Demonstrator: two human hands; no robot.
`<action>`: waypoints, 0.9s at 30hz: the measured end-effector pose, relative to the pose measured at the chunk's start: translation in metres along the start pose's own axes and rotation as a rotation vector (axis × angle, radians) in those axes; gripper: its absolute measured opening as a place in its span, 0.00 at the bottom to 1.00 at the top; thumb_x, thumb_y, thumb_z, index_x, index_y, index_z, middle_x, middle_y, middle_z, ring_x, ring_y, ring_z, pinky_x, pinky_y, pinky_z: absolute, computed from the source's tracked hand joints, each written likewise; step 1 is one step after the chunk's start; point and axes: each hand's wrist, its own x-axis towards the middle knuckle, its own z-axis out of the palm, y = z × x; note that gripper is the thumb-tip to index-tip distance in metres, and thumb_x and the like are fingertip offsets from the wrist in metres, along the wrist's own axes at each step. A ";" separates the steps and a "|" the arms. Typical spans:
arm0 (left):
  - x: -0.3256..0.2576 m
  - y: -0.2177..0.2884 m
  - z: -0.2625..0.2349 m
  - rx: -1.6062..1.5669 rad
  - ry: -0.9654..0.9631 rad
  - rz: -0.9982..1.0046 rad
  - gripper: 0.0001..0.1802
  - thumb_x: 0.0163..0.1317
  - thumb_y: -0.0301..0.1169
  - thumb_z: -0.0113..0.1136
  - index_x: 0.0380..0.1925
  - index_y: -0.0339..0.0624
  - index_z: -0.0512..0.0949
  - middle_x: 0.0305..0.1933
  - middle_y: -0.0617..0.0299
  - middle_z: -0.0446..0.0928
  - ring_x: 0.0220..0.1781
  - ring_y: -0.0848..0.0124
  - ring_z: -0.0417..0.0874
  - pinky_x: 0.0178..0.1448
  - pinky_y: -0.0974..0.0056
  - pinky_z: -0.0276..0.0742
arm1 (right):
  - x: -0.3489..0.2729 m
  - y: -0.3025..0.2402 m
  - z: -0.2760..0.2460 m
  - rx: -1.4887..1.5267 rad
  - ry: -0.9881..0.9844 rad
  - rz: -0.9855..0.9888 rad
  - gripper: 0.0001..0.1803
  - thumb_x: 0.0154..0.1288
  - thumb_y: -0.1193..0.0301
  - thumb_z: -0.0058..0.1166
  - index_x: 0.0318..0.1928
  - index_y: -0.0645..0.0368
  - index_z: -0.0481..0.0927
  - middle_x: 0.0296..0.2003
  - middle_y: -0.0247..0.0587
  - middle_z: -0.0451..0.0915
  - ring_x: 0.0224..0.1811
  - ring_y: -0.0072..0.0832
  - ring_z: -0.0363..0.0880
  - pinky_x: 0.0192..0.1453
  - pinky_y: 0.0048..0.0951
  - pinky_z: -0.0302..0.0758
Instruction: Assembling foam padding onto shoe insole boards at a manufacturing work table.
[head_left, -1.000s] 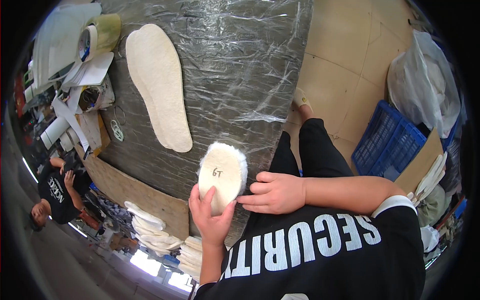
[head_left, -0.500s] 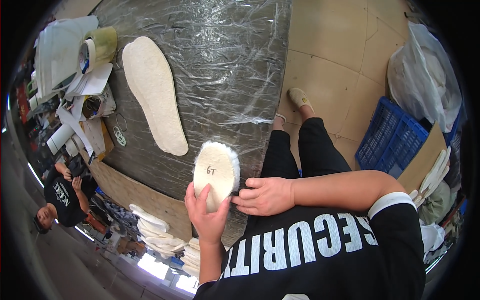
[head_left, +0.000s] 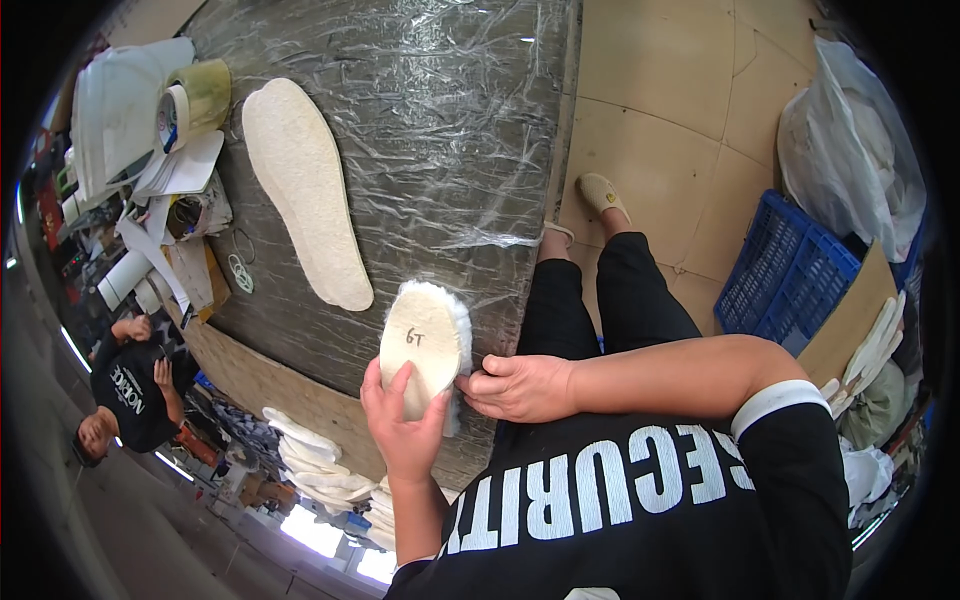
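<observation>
My left hand (head_left: 405, 415) holds a cream insole (head_left: 425, 320) by its near end, thumb and fingers pressed over the flat face. White fleece fringes the insole's right edge, and a dark handwritten mark is on its face. At that fleecy edge my right hand (head_left: 525, 388) is closed, its fingertips at the insole's rim and partly hidden there. Farther off, a long off-white pair of insoles or one thick felt insole (head_left: 305, 195) lies flat on the plastic-wrapped table (head_left: 440, 150); which of these it is, I cannot tell.
On the table's left side are a roll of yellowish tape (head_left: 205, 95), papers and a white looped cord (head_left: 240, 272). Blue crates (head_left: 780, 265) and a clear bag (head_left: 850, 150) stand on the right floor. Another person (head_left: 130, 390) is at the left; stacked white pieces (head_left: 315, 460) are near.
The held insole and both hands have shifted slightly left in view. My left hand keeps its hold, and my right fingertips stay at the fleecy edge.
</observation>
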 end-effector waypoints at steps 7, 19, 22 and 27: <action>0.004 -0.001 -0.003 0.021 -0.007 0.027 0.26 0.48 0.24 0.69 0.51 0.38 0.78 0.64 0.44 0.66 0.63 0.51 0.70 0.65 0.53 0.66 | 0.000 -0.002 0.001 -0.046 -0.010 -0.011 0.14 0.56 0.60 0.47 0.38 0.51 0.80 0.40 0.35 0.77 0.51 0.27 0.65 0.56 0.30 0.57; 0.004 0.005 0.005 0.090 0.011 -0.002 0.27 0.46 0.26 0.71 0.51 0.39 0.78 0.64 0.41 0.66 0.65 0.48 0.68 0.66 0.50 0.65 | -0.001 0.000 -0.001 -0.062 0.009 -0.012 0.15 0.58 0.60 0.46 0.39 0.50 0.82 0.42 0.35 0.78 0.53 0.27 0.65 0.56 0.31 0.58; 0.002 0.003 0.010 0.079 0.043 -0.010 0.29 0.45 0.27 0.73 0.51 0.40 0.78 0.65 0.40 0.65 0.64 0.47 0.68 0.65 0.50 0.66 | -0.002 -0.002 -0.002 -0.028 -0.024 -0.009 0.14 0.57 0.61 0.47 0.38 0.51 0.82 0.41 0.34 0.78 0.52 0.26 0.66 0.55 0.30 0.59; -0.004 0.003 0.023 0.077 0.147 0.063 0.33 0.40 0.32 0.76 0.50 0.43 0.77 0.61 0.42 0.68 0.55 0.45 0.71 0.57 0.48 0.68 | -0.004 0.012 -0.016 0.416 0.130 0.049 0.11 0.54 0.65 0.51 0.36 0.56 0.80 0.38 0.32 0.77 0.43 0.28 0.72 0.49 0.29 0.65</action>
